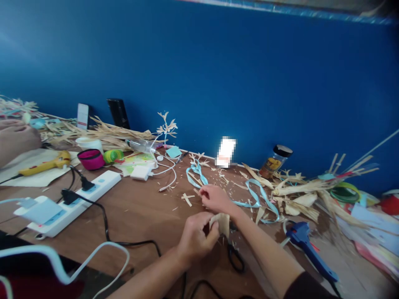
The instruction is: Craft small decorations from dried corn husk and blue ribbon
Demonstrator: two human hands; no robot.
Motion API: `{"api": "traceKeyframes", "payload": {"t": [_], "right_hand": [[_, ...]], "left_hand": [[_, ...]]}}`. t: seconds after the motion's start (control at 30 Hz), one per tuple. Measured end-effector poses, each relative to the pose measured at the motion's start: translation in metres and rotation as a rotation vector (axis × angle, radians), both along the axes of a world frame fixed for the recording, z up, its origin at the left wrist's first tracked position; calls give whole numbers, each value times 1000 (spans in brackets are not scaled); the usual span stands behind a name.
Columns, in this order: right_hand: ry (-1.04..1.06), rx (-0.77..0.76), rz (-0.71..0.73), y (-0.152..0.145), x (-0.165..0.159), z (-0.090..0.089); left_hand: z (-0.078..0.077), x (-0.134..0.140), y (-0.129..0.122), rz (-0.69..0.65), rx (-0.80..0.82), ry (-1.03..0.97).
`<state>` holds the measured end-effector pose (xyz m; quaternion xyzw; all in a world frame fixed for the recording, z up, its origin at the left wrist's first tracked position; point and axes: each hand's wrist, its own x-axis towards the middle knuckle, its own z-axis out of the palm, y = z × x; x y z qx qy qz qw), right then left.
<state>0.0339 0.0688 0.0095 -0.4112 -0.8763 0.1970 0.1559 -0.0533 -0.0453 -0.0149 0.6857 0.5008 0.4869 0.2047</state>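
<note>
My left hand [199, 236] pinches a small beige piece of dried husk [223, 224] between thumb and fingers, above the brown table. My right hand [216, 199] reaches across just beyond it, its fingers curled down near the tabletop. Whatever those fingers hold, if anything, is hidden. Close to their tips lie a light blue ribbon [199, 176] and a few cut husk strips [187, 199]. Scissors with black handles [236, 259] lie under my right forearm, their blades partly covered.
Power strip [102, 182], cables and a yellow glue gun [46, 165] are at left, beside another person's hand [18, 139]. A blue glue gun [308, 245], dried husks [299, 193] and a jar [276, 162] are at right. A lit phone [226, 151] leans on the wall.
</note>
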Motion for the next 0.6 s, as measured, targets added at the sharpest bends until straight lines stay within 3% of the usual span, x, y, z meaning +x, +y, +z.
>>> {"api": "traceKeyframes", "payload": {"t": [0.13,0.27,0.43,0.6], "right_hand": [[201,-54,-116,-1,31,5],[391,-146,-200,-20,59,18],[546,-352,-173,-58,56,26],[502,-219,-298,-72,42,14]], "left_hand": [[-1,-4,9,66,-234,-345],[-4,-7,17,100,-398,-585],[0,-6,18,122,-422,-641],[2,-5,16,101,-452,-627]]}}
